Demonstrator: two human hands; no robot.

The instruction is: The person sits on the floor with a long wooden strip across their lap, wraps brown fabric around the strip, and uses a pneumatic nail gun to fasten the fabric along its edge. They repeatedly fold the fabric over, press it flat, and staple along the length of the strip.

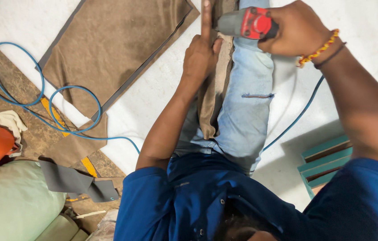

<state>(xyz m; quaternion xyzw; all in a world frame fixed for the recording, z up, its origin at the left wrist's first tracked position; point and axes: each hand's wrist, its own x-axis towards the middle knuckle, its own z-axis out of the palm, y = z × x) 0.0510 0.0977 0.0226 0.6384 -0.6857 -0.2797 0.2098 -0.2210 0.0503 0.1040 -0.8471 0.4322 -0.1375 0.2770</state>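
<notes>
The right hand [296,31] gripped a red pneumatic stapler [247,22] — the left hand [200,56] pinned the brown fabric strip [211,98] flat, forefinger extended; fastening looked underway, with most of the strip's length unfixed.

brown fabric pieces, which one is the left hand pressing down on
The narrow brown strip lying along the person's jeans leg, under the left hand. The big brown sheet lies flat on the floor, untouched.

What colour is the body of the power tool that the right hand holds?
Red and grey: the handheld power tool in the right hand; the head view shows it.
</notes>
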